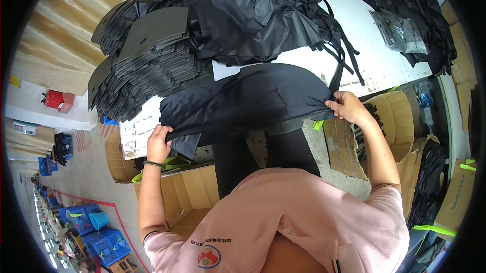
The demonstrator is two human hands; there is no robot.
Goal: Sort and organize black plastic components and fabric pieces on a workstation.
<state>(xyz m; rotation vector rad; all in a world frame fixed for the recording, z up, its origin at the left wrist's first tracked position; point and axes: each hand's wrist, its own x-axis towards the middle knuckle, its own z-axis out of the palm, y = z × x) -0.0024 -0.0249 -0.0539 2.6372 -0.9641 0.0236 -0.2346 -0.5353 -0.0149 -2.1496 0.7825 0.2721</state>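
Fabric [243,103], 1 black panel, stretches across mid-frame over the table [374,55] edge. 2 hands grip it: left hand [159,144] closed on its lower-left edge, right hand [346,107] pinching its right end. 1 stack [147,65] of dark sheets sits upper left; 2 cardboard boxes [192,192] stand below.

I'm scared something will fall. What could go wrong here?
The black fabric piece is stretched between the left hand and right hand at the table edge; it might slip into the cardboard boxes below. The leaning stack of black foam panels beside it could topple if bumped.
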